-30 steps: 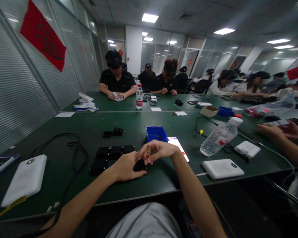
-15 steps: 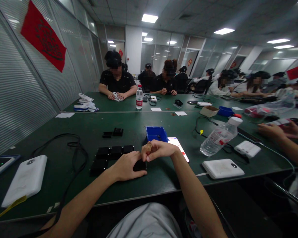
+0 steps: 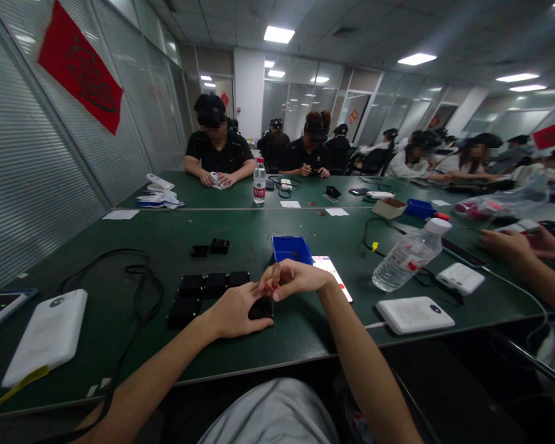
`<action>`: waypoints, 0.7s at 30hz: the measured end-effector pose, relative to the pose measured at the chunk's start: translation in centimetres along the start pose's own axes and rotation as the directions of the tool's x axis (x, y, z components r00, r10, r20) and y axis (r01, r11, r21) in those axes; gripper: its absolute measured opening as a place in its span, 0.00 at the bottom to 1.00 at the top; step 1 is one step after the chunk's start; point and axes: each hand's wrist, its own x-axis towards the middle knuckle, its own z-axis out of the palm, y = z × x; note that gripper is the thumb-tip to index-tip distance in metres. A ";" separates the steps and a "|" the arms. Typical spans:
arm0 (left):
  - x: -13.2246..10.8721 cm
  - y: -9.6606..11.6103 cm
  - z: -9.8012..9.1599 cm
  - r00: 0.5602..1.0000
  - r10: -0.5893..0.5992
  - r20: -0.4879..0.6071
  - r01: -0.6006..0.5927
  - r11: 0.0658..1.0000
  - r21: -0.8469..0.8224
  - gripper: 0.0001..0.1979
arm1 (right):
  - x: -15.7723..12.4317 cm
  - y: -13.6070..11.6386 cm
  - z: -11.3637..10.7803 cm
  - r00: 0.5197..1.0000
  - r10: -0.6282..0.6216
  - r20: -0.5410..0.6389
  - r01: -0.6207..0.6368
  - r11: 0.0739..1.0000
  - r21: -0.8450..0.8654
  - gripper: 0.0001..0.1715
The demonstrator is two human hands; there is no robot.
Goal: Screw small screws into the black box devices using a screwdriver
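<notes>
My right hand (image 3: pixel 296 280) pinches the clear amber handle of a small screwdriver (image 3: pixel 276 275), held upright with its shaft pointing down. Below it, the tip meets the right edge of a small black box (image 3: pixel 259 309). My left hand (image 3: pixel 238 308) is closed round that box, pressing it to the table; the fingers cover much of it. Left of my hands stand several similar black boxes (image 3: pixel 192 285) in a group. Two smaller black parts (image 3: pixel 219 245) lie farther back. Just behind my right hand sits a blue tray (image 3: pixel 290 242) with small dark pieces, perhaps screws, inside.
A lit phone (image 3: pixel 332 275) lies beside the blue tray. To the right are a tilted water bottle (image 3: pixel 409 256) and a white power bank (image 3: pixel 415 314). Another white power bank (image 3: pixel 46 336) and a black cable (image 3: pixel 139 271) lie left. A co-worker's hands (image 3: pixel 513 243) are at far right.
The fingers of my right hand have shifted on the screwdriver handle, and more of the handle shows. My left hand and the black box have stayed in place.
</notes>
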 end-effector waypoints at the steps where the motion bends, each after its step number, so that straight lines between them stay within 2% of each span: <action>1: 0.0 0.0 0.0 1.000 0.001 -0.003 -0.001 1.000 -0.006 0.27 | 0.0 -0.1 0.0 1.000 0.009 0.003 -0.009 1.000 0.005 0.16; 5: 0.0 0.0 0.0 1.000 -0.005 0.004 0.005 1.000 -0.008 0.26 | -0.2 -0.4 0.1 1.000 0.027 0.007 -0.027 0.999 0.020 0.23; 11: 0.1 0.3 -0.2 0.999 -0.034 0.012 0.034 0.999 -0.020 0.25 | -0.3 0.2 -0.1 1.000 0.010 0.025 -0.010 1.000 0.025 0.16; 21: 0.0 0.3 -0.4 1.000 0.004 -0.004 -0.004 0.997 -0.083 0.19 | -0.5 -0.5 0.0 0.992 0.084 0.099 -0.088 0.995 0.040 0.19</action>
